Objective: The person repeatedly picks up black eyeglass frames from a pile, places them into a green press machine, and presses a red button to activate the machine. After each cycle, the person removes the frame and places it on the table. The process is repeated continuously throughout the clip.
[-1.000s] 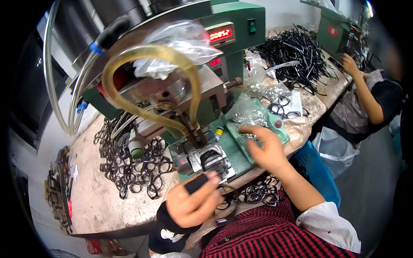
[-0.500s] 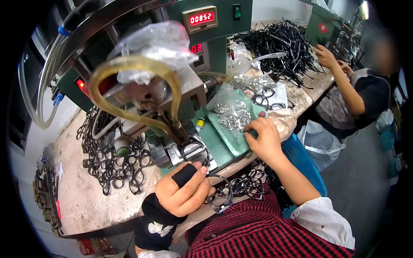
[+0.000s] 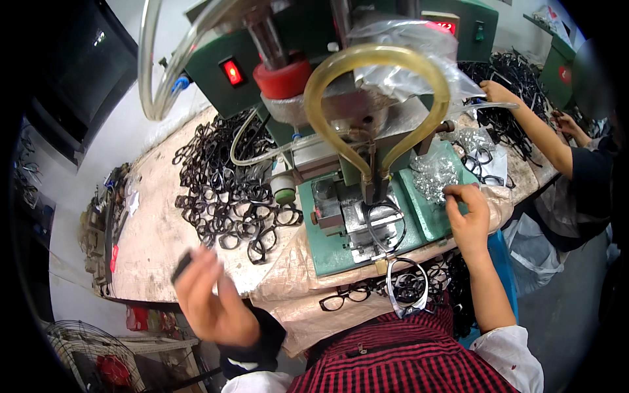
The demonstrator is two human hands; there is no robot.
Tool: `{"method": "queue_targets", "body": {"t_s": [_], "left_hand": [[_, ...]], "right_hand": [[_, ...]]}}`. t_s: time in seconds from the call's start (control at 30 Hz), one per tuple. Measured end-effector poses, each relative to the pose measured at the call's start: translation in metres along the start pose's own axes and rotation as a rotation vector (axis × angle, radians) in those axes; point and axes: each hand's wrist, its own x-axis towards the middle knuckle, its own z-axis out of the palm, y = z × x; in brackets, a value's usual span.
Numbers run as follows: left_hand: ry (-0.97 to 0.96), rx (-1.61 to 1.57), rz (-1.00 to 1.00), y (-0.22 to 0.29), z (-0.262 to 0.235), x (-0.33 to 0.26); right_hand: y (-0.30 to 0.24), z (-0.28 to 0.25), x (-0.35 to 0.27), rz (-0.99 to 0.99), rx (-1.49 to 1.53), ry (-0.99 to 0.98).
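My left hand (image 3: 215,302), slightly blurred, is raised over the table's front edge at the left. It wears a black finger wrap, its fingers and thumb are apart, and nothing shows in it. A dark spectacle frame (image 3: 407,310) sits at the press (image 3: 367,226), one rim under the press head and the other hanging past the green base's front edge; neither hand touches it. My right hand (image 3: 470,219) is at the green tray (image 3: 438,226), thumb and forefinger bent together beside small silvery metal parts (image 3: 434,182). Whatever its fingertips hold is too small to make out.
Black spectacle frames (image 3: 229,209) are heaped left of the press; more (image 3: 345,298) lie along the front edge. A yellowish hose (image 3: 377,52) loops above the press. At the right stand a blue basket (image 3: 501,262) and a white bag (image 3: 534,245); a co-worker's arm (image 3: 534,124) reaches in.
My left hand has let go of the spectacle frame and moved away to the left. The frame stays at the press. My right hand remains by the metal parts, and the view has shifted left.
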Motion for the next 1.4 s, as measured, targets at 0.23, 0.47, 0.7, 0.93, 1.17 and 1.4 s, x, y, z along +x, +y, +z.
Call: {"method": "queue_targets", "body": {"t_s": [0.23, 0.47, 0.7, 0.93, 1.17, 1.4], "left_hand": [[-0.731, 0.521, 0.043, -0.117, 0.098, -0.046], [-0.444, 0.384, -0.032, -0.162, 0.088, -0.071], [0.045, -0.470, -0.568, -0.074, 0.043, 0.006], [-0.030, -0.736, -0.810, -0.043, 0.028, -0.033], [0.082, -0.909, -0.359, -0.010, 0.031, 0.000], [0.192, -0.898, -0.276, 0.011, 0.076, 0.038]], "right_hand": [[0.000, 0.023, -0.002, 0.221, 0.203, -0.003], [0.003, -0.044, -0.028, 0.207, -0.026, 0.134], [-0.093, -0.022, 0.010, 0.116, 0.477, -0.192], [-0.107, 0.037, 0.030, 0.267, 0.885, -0.176], [-0.114, 0.037, 0.025, 0.287, 0.925, -0.131], [-0.149, 0.013, 0.024, 0.500, 1.043, -0.251]]}}
